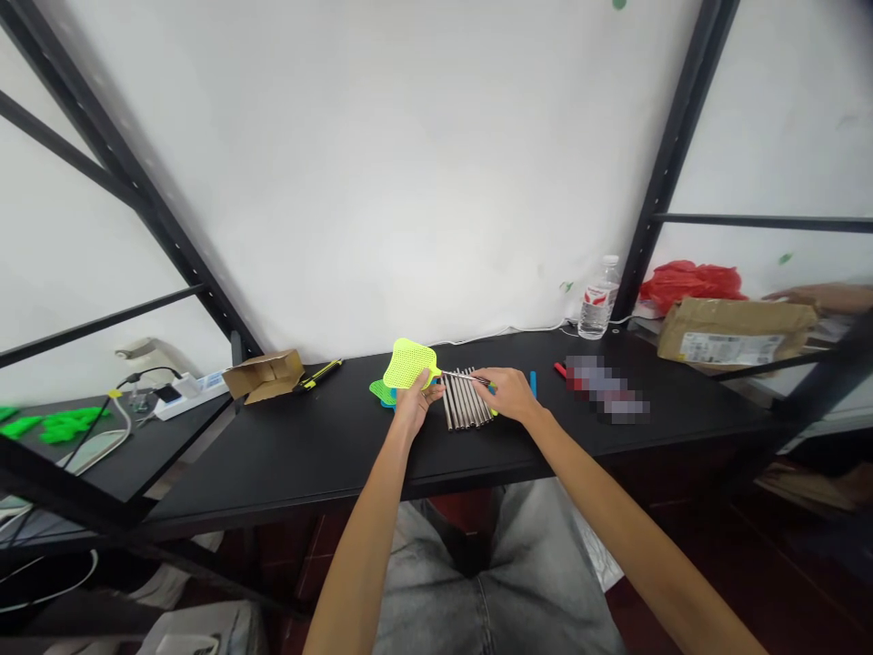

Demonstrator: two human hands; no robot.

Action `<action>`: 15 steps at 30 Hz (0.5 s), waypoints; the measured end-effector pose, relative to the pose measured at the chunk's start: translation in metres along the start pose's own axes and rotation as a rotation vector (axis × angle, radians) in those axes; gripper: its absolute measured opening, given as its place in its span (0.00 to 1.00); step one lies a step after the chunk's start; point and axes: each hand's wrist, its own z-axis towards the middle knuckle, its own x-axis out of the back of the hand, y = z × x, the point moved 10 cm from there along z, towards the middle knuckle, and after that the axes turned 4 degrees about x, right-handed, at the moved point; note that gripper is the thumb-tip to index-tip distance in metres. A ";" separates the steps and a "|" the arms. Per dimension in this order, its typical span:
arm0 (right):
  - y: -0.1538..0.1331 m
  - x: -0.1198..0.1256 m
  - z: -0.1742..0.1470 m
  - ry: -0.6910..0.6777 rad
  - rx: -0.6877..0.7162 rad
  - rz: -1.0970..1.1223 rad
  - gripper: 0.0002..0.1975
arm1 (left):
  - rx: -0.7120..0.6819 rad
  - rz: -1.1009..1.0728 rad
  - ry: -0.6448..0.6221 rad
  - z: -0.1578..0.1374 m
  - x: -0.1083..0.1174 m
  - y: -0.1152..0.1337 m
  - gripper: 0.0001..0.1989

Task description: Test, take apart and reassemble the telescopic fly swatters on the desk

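Observation:
My left hand (415, 403) is closed on the neck of a yellow-green fly swatter (409, 364) with a perforated, paddle-shaped head. A thin metal rod runs rightward from that neck into my right hand (510, 395), whose fingers are wrapped around its far end. Under the rod, between both hands, several silver metal rods (464, 405) lie side by side on the black table (300, 464). Partly hidden behind my left hand, green and blue swatter heads (383, 393) rest on the tabletop. A blue stick-like piece (533, 382) lies just right of my right hand.
To the left are an opened cardboard box (265, 377) and a yellow-black utility knife (319, 375). A water bottle (597, 300) stands at the back right, near a blurred item (606, 389) and a taped carton (737, 332). Black metal posts (682, 127) frame the table.

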 end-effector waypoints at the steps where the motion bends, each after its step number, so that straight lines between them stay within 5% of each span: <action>1: 0.000 -0.001 0.000 -0.005 0.001 -0.001 0.12 | 0.003 0.003 -0.002 0.000 0.000 -0.001 0.21; 15: 0.002 -0.002 -0.001 -0.015 -0.031 0.005 0.12 | 0.026 0.063 -0.083 -0.005 -0.011 -0.002 0.21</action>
